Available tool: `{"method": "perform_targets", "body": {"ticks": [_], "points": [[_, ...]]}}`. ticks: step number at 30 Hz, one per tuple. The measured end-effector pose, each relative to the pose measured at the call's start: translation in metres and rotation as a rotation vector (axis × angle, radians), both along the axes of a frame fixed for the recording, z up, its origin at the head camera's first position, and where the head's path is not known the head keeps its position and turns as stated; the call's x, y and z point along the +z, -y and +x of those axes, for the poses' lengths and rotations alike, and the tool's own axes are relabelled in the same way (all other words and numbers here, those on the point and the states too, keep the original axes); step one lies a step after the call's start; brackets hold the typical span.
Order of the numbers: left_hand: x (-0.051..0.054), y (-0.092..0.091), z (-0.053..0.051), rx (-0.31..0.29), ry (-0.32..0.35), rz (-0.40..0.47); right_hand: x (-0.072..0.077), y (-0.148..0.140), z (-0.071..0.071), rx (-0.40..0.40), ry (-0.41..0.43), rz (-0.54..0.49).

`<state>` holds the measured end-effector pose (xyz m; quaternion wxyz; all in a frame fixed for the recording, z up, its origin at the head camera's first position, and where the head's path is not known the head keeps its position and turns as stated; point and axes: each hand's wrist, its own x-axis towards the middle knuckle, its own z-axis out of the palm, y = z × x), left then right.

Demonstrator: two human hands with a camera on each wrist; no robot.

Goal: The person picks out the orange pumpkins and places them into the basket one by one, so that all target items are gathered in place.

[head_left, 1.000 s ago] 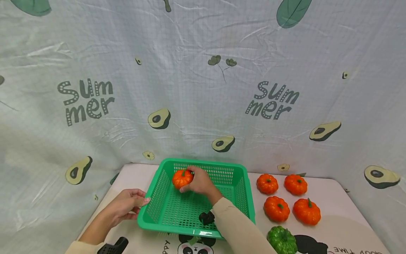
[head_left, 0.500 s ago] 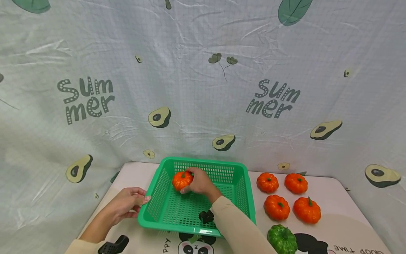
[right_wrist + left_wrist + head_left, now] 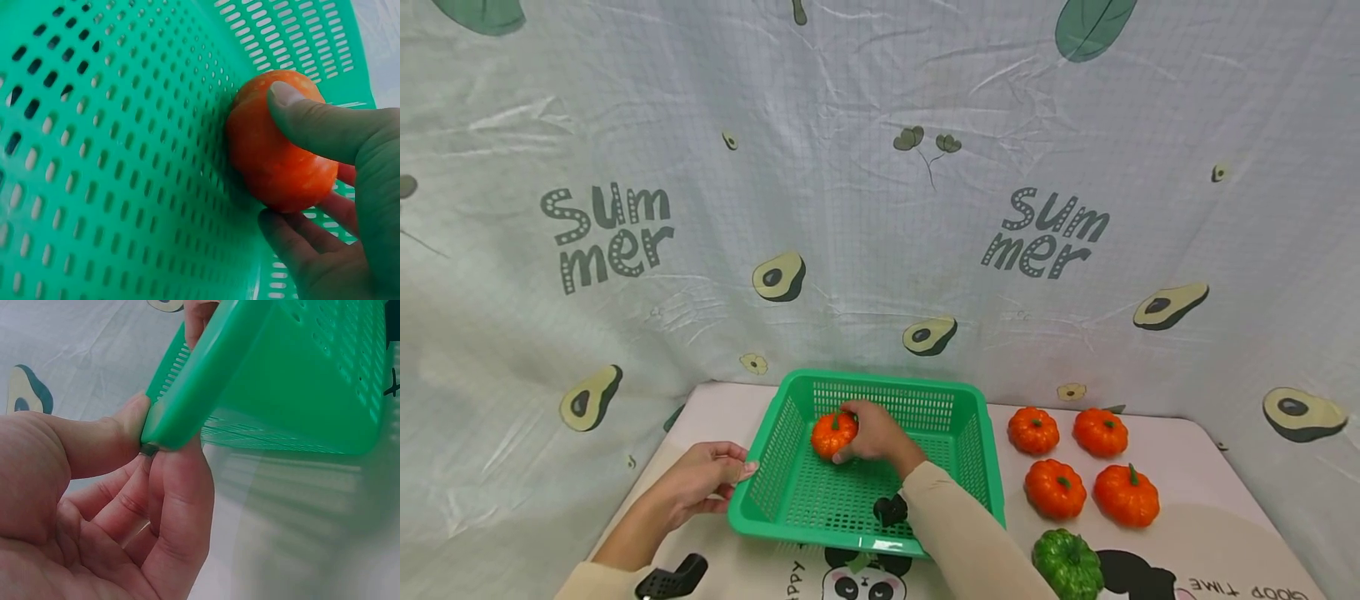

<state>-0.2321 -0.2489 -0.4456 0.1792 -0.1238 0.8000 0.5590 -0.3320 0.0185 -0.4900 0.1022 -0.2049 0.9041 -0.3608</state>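
A small orange pumpkin with a green stem is in the far left part of a green perforated basket. My right hand holds it, thumb on one side and fingers round the other. In the right wrist view the pumpkin is at the basket's perforated floor; whether it bears its weight there I cannot tell. My left hand pinches the basket's left rim. In the left wrist view the thumb lies on top of that rim and the curled fingers lie beneath it.
Several orange pumpkins sit on the table right of the basket. Nearer the front lies a green pumpkin, beside my right sleeve. A printed curtain hangs close behind the table.
My right hand and the pumpkin have shifted slightly lower and to the right inside the basket. The left hand keeps its place on the rim.
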Motion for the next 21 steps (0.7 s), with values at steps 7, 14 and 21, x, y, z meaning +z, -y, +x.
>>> {"method": "perform_targets", "body": {"ticks": [7, 14, 21], "points": [[0.0, 0.0, 0.0, -0.003, -0.005, -0.007, 0.012, -0.011, 0.002, 0.028, 0.038, -0.03], [0.002, 0.0, 0.001, -0.024, -0.011, -0.016, 0.046, -0.032, 0.002, 0.036, 0.047, -0.068], [0.001, 0.001, 0.001, -0.031, -0.004, -0.021, 0.072, -0.054, 0.007, 0.018, 0.031, -0.13]]}}
